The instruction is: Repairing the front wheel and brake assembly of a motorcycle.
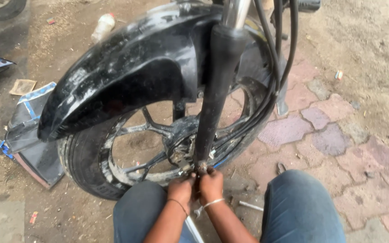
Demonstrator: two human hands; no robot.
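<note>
— Where are your hands rn?

— Both down at the foot of the fork leg (217, 94), by the axle end (199, 167) of the front wheel (113, 166). Left hand (182, 189) and right hand (211, 185) are side by side, touching, fingers curled in tight round smth small at the axle. Can't tell if it's a nut or a tool, too hidden by my knuckles.

— Which way does it lie from you?

— Straight ahead & just above my fingertips, between my knees. Fork leg runs up and away from the grip, leaning slightly right, w/ the black cables (273, 67) beside it. Axle looks to run crosswise, left-right, tho I can't see its length.

— Which hand's nearer?

— Abt equal; the right sits a touch higher, right under the fork foot. Mudguard (127, 72) overhangs the tyre, well above both.
</note>
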